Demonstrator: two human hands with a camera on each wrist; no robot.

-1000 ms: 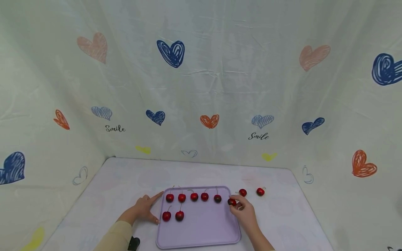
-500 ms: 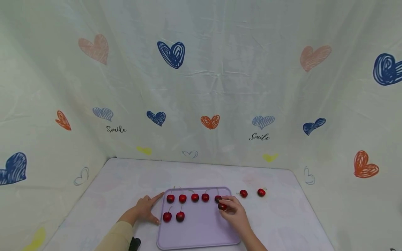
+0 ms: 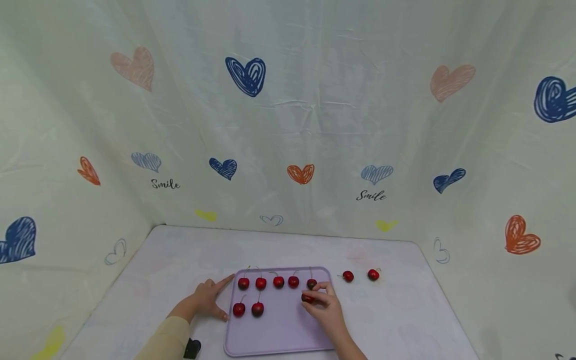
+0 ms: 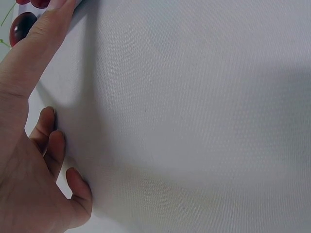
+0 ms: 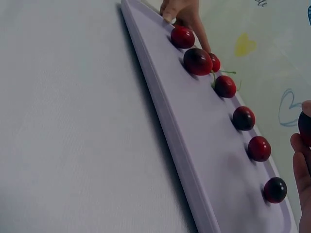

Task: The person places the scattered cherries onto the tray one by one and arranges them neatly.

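A lilac tray (image 3: 283, 332) lies on the table with red cherries on it. Several cherries, such as this far-row cherry (image 3: 278, 282), line its far side, stems pointing away. Two more, including a dark-red cherry (image 3: 257, 309), sit in a nearer row at the left. My right hand (image 3: 325, 307) pinches a cherry (image 3: 307, 298) between thumb and fingers above the tray's right half; the right wrist view shows that held cherry (image 5: 305, 127) at its edge. My left hand (image 3: 208, 300) touches the tray's left rim with thumb and index finger spread, the other fingers loosely bent.
Two loose cherries lie on the table beyond the tray's right side, a nearer cherry (image 3: 348, 276) and a farther cherry (image 3: 373, 274). A small black object (image 3: 192, 348) shows beside the left sleeve (image 3: 166, 340). A heart-print curtain (image 3: 288, 125) hangs behind the table.
My right hand has carried the pinched cherry leftward from the tray's right rim to over the tray. The left hand has stayed at the left rim.
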